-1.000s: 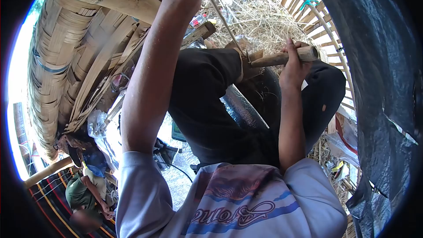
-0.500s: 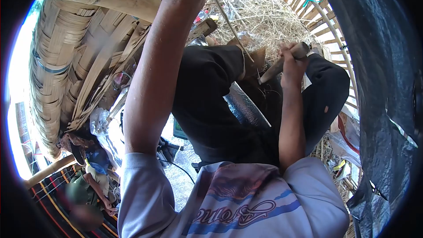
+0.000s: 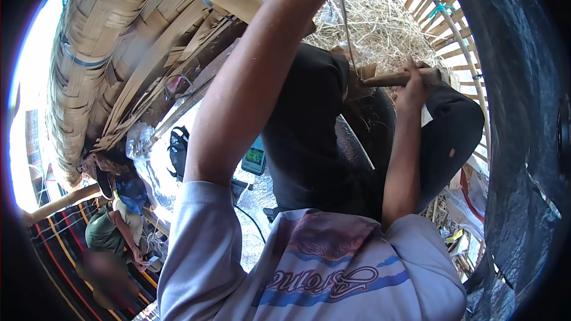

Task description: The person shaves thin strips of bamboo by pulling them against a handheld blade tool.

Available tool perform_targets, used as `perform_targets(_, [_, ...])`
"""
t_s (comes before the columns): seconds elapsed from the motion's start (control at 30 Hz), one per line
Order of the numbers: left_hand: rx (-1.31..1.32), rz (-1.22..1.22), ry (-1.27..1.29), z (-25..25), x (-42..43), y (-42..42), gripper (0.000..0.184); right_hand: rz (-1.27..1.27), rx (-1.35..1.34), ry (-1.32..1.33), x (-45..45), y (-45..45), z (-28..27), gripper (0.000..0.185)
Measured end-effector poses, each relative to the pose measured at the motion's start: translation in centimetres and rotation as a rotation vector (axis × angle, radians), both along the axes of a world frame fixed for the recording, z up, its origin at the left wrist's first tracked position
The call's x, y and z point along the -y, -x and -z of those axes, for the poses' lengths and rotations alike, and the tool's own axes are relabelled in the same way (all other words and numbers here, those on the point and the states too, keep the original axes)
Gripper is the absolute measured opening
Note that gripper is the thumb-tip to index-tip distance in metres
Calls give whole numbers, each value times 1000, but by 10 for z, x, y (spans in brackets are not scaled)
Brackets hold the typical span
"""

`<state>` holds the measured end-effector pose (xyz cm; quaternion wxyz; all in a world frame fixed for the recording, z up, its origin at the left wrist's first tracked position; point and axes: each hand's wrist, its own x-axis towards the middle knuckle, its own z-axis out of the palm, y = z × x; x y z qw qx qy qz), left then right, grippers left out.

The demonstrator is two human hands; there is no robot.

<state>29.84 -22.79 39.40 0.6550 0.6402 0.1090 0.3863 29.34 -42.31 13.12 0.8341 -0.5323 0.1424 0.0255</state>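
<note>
My right hand [image 3: 413, 88] is closed around the thick wooden handle of a tool [image 3: 389, 79], which lies nearly level above my right knee. The tool's far end meets a small brown piece [image 3: 367, 72] between my legs; any blade there is too hidden to make out. Beside that end, a thin strip [image 3: 346, 21] slants up toward the top edge. My left forearm [image 3: 262, 65] reaches up past the frame's top, so the hand itself and whatever it holds are out of sight. Below the tool, a dark curved surface [image 3: 376, 120] sits between my black-trousered legs.
Straw [image 3: 380, 27] covers the ground ahead, bordered by a bamboo slat fence [image 3: 455, 30]. Black plastic sheeting [image 3: 517, 113] hangs at right, woven bamboo [image 3: 89, 83] at left. A phone [image 3: 254, 157] lies by my left leg. Another person [image 3: 110, 230] is on a striped cloth at lower left.
The tool has swung from a steep slant to almost level in my right hand. My left forearm appears farther right, and the whole view has shifted, bringing more of the phone into sight.
</note>
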Motion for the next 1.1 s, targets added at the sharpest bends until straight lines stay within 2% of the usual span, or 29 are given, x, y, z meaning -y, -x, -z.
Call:
perform_targets(0.03, [30, -11, -33, 1, 0, -1, 39, -20, 65, -11, 3, 1, -9, 26])
perform_targets(0.1, [15, 29, -65, 0, 2, 2, 40, -70, 23, -40, 2, 5, -11, 25])
perform_targets(0.17, [-32, 41, -16, -4, 5, 5, 41, -68, 66, 34, -12, 16, -6, 25])
perform_targets(0.2, [-42, 29, -3, -1, 2, 0, 41, -102, 74, 150, -17, 22, 15, 23])
perform_targets(0.23, [-52, 16, 9, -4, 4, 1, 41, -114, 263, 284, -21, 25, 30, 22])
perform_targets(0.27, [-88, 20, -13, -5, 6, 3, 41, -92, 199, 207, -16, 24, 42, 22])
perform_targets(0.3, [-72, 17, -22, -7, 5, 1, 41, -79, 139, 122, -19, 25, 28, 22])
perform_targets(0.4, [0, 63, -39, 0, 5, 5, 40, -45, 41, 70, -7, 18, 11, 24])
perform_targets(0.5, [-5, 58, 12, -1, 2, 7, 40, -97, 129, -80, 4, 11, -5, 24])
perform_targets(0.63, [52, 68, -19, 4, 3, 3, 40, -104, 111, -118, 2, 10, -5, 25])
perform_targets(0.7, [80, 215, -11, 8, 4, 0, 40, -141, 94, -28, 3, 9, 25, 24])
perform_targets(0.77, [-2, 163, -26, -1, 13, 4, 39, -126, 85, -19, 2, 13, 16, 23])
perform_targets(0.83, [112, 211, -45, 3, 13, 1, 39, -70, 28, -69, 2, 19, 6, 23])
perform_targets(0.9, [148, 282, 11, 8, 8, 0, 38, -77, 97, -106, 7, 16, 6, 25])
perform_targets(0.97, [111, 249, 112, 3, 7, 4, 37, -139, 99, -175, 9, 17, -20, 25])
perform_targets(1.0, [149, 328, 171, 6, 3, 2, 36, -157, 110, -195, 10, 16, -20, 24])
perform_targets(1.1, [133, 307, 168, 5, 2, -1, 37, -193, 123, -129, 6, 17, -2, 23])
